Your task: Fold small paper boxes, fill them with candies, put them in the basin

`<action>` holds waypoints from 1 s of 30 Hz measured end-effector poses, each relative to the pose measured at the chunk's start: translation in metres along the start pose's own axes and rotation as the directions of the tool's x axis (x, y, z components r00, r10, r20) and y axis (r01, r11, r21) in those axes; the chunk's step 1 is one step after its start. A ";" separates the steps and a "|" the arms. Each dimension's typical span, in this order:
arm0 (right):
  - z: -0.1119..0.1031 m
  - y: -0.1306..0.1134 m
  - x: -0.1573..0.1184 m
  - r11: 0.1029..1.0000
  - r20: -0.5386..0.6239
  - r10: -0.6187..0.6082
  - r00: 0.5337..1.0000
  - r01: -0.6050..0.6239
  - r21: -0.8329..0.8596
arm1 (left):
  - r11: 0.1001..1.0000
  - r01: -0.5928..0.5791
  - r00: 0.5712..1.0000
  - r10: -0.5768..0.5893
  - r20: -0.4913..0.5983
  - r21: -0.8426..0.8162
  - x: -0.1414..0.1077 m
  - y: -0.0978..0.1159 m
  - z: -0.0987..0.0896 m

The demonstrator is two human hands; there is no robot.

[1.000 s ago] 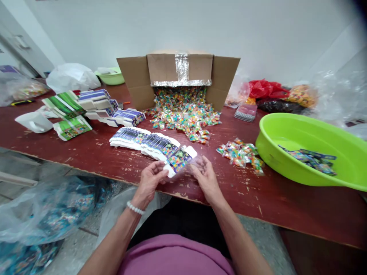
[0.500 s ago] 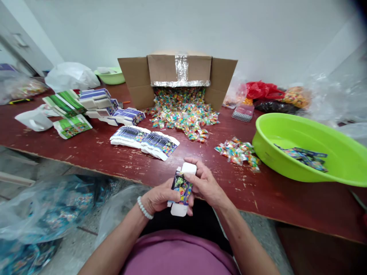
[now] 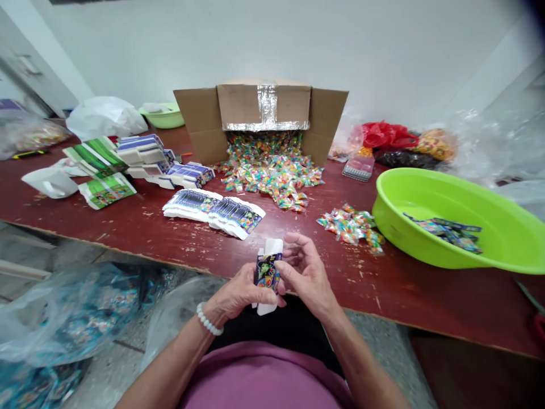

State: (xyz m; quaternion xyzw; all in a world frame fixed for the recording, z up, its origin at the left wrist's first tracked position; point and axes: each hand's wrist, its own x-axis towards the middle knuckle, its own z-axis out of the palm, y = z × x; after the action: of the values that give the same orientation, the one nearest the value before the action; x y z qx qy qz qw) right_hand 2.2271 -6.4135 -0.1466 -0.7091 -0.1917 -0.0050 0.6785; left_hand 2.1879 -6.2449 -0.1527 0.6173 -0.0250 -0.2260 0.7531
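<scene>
A small dark printed box (image 3: 267, 271) with white end flaps sticking out is held over the table's front edge. My left hand (image 3: 240, 289), with a beaded bracelet at the wrist, grips its lower left part. On the right side, the thumb of my right hand (image 3: 304, 272) presses the box, while its upper fingers are raised and spread. Beyond my hands, two rows of flat box blanks (image 3: 236, 216) lie on the table. Wrapped candies (image 3: 268, 170) spill out of a cardboard box (image 3: 204, 116), and a smaller candy pile (image 3: 353, 226) lies to the right.
A green basin (image 3: 426, 250) at the right holds several dark packets. Green and purple bundled blanks (image 3: 108, 190) lie at the left near a white container (image 3: 53, 182). Bags stand along the back of the table (image 3: 170, 244). Plastic bags lie on the floor at lower left.
The small box has turned more upright and looks narrower. My right hand's upper fingers have lifted away from its top flap. The view has shifted slightly.
</scene>
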 end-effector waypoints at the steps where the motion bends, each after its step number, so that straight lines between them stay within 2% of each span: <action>1: -0.001 -0.003 -0.001 0.990 -0.011 -0.075 0.997 0.073 -0.118 | 1.000 -0.006 1.000 0.005 0.009 0.011 0.000 0.001 0.001; 3: -0.002 -0.009 -0.002 0.918 0.042 -0.230 0.972 0.231 -0.324 | 0.999 -0.037 0.999 0.037 0.012 0.027 0.000 0.005 0.002; 5: -0.004 -0.015 -0.001 0.830 0.143 -0.321 0.936 0.351 -0.434 | 0.996 -0.071 0.997 0.071 0.006 0.053 -0.001 0.007 0.003; 7: -0.008 -0.020 0.002 0.781 0.224 -0.342 0.913 0.408 -0.473 | 0.994 -0.064 0.998 0.063 0.009 0.089 -0.001 0.009 0.003; 9: -0.013 -0.024 0.005 0.785 0.274 -0.318 0.908 0.414 -0.461 | 0.992 -0.031 0.999 0.029 0.022 0.124 -0.002 0.010 0.003; 13: -0.024 -0.026 0.011 0.879 0.355 -0.224 0.908 0.346 -0.329 | 0.983 -0.007 1.000 0.005 0.011 0.182 -0.002 0.008 0.001; 18: -0.030 -0.019 0.012 0.962 0.431 -0.082 0.899 0.184 -0.202 | 0.982 -0.034 0.999 0.037 -0.016 0.186 0.000 0.006 0.001; 22: -0.025 -0.010 0.014 0.999 0.420 -0.018 0.908 0.000 0.044 | 1.000 0.009 0.996 -0.009 0.085 0.008 0.000 0.005 0.006; 26: -0.020 -0.005 0.014 0.953 0.416 0.067 0.907 -0.181 0.242 | 0.984 0.054 0.993 -0.035 0.115 -0.169 -0.001 0.002 0.007; 28: -0.021 -0.003 0.014 0.937 0.416 0.085 0.906 -0.214 0.276 | 0.966 0.104 0.991 -0.080 0.111 -0.236 0.001 0.002 0.006; 30: -0.024 -0.001 0.015 0.939 0.346 0.064 0.936 -0.173 0.296 | 0.953 0.134 0.991 -0.123 0.057 -0.272 0.006 0.003 0.002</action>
State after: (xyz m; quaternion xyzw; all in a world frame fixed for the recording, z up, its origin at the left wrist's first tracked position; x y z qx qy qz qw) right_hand 2.2466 -6.4325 -0.1402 -0.5899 -0.2575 0.1869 0.7421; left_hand 2.1934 -6.2482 -0.1513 0.5025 0.0317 -0.2878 0.8146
